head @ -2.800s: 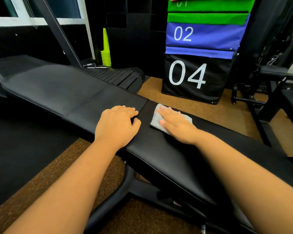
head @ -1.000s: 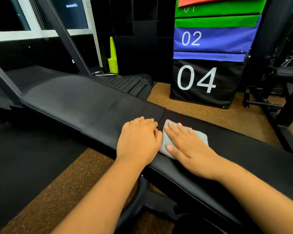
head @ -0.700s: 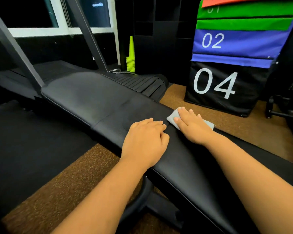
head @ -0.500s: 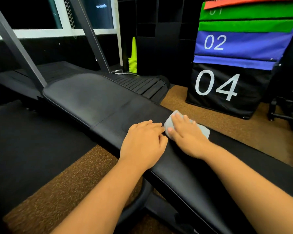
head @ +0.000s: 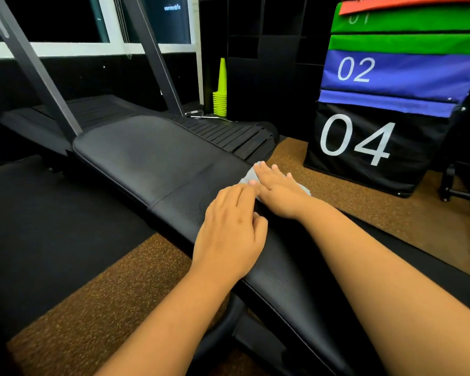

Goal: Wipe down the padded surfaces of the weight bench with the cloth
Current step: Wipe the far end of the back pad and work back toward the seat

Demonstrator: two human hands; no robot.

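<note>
Pressing flat on the small pale grey cloth (head: 248, 177), your right hand (head: 278, 192) lies palm down with its fingers spread and straight, not curled around anything. The cloth sits on the far edge of the long black padded bench (head: 152, 158), close to where the stitched seam runs across the pad; only its corners show, one past your fingertips and one beside your wrist on the far side. Your left hand (head: 229, 236) rests palm down on the black padding just this side of the right one, fingers together and loosely extended, holding nothing. Its fingertips lie right next to the right hand's thumb, and you cannot tell whether they touch.

Both your bare forearms reach in from the lower edge of the view, the right one crossing above the near length of the bench. The pad runs diagonally from the upper left to the lower right, and its dark curved frame shows beneath it near your left forearm.

Beyond the bench a black slatted treadmill deck (head: 228, 134) lies on the floor, with a stack of yellow-green cones (head: 221, 96) standing behind it. To the right stands a stack of soft boxes (head: 391, 104), black marked 04, blue marked 02, then green and red above. Brown speckled rubber floor (head: 92, 308) shows on either side of the bench.
</note>
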